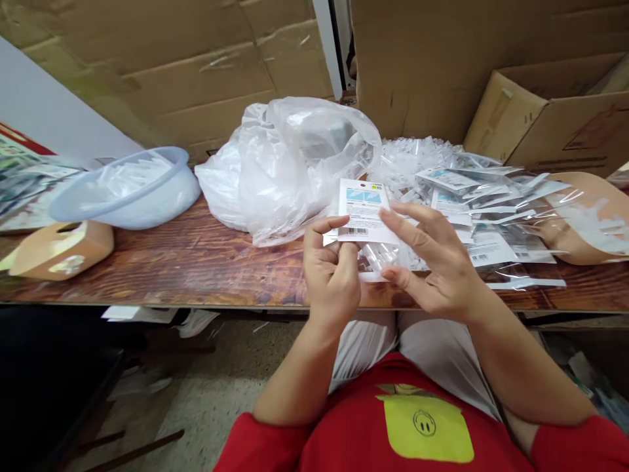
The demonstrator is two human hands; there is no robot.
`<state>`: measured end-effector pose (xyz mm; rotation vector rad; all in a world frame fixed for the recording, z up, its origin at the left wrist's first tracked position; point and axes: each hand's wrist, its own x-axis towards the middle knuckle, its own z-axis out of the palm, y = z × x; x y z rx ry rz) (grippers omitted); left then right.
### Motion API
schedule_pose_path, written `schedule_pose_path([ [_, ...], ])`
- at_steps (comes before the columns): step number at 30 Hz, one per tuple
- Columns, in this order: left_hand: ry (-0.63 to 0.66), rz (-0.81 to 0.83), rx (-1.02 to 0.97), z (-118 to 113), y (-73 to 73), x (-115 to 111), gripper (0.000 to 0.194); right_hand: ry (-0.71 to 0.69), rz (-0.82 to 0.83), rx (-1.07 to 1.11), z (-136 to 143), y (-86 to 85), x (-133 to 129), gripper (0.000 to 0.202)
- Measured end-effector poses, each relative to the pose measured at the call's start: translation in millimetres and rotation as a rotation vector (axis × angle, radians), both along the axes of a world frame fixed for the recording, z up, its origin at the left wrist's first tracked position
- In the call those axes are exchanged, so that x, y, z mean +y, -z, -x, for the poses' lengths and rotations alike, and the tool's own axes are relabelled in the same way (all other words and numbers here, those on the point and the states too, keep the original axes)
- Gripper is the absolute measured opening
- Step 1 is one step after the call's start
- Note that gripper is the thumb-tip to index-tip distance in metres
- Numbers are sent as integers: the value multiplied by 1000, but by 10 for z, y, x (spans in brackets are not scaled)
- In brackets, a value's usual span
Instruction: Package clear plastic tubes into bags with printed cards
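A white printed card (364, 208) with a blue picture and a barcode is held upright above the table's front part. My left hand (330, 278) is closed on the card's lower left, its index finger across the edge. My right hand (432, 262) has its fingers apart, with fingertips against the card's right edge and the thumb lower down by a clear packet (381, 257). That packet hangs just under the card and seems to hold small clear pieces. To the right of my hands lie several clear packets with printed cards (489, 249), beside a heap of small clear plastic pieces (417, 154).
A large translucent plastic bag (275, 170) stands behind my hands. At the left are a blue basin (171, 196) of clear strips and an orange container (88, 246). Another orange container (565, 229) and a cardboard box (511, 124) are at the right.
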<state>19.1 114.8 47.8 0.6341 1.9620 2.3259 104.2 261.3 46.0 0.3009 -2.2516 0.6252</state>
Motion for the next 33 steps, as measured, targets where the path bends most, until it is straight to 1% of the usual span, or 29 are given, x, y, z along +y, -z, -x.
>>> schedule_pose_path([
  [3,116,-26,7,-188,-31,98,19,-25,102,-63,-225,23,153,64],
  [6,268,-49,-13,-363,4,242,18,-95,132,-136,-522,65,328,63],
  [8,367,-48,-40,-465,41,359,19,-81,164,-158,-736,86,413,64],
  [9,412,-45,-47,-516,60,423,19,-43,189,-155,-831,98,439,63],
  [11,488,-37,-43,-619,101,554,20,76,266,-116,-977,133,457,53],
  [13,549,-29,-19,-721,147,676,19,215,373,-30,-1054,193,445,42],
  [15,577,-27,23,-807,197,771,19,316,462,68,-1081,261,430,34],
  [17,567,-27,74,-857,245,829,18,357,488,132,-1087,299,441,32],
  [19,565,-36,111,-868,280,847,17,340,436,137,-1083,268,506,32],
  [22,639,-61,106,-831,289,808,24,271,320,128,-1007,81,765,31],
  [24,681,-80,105,-782,263,752,31,248,313,128,-854,-80,1065,30],
  [26,680,-87,141,-707,221,680,34,239,357,143,-607,-200,1443,25],
  [28,628,-63,215,-591,178,590,31,245,418,125,-311,-244,1837,23],
  [29,585,-35,263,-514,162,536,28,282,441,129,-167,-236,2018,22],
  [31,480,47,371,-315,144,414,22,409,449,-2,65,-181,2315,21],
  [33,367,171,471,-55,145,277,16,499,438,-192,184,-118,2513,21],
])
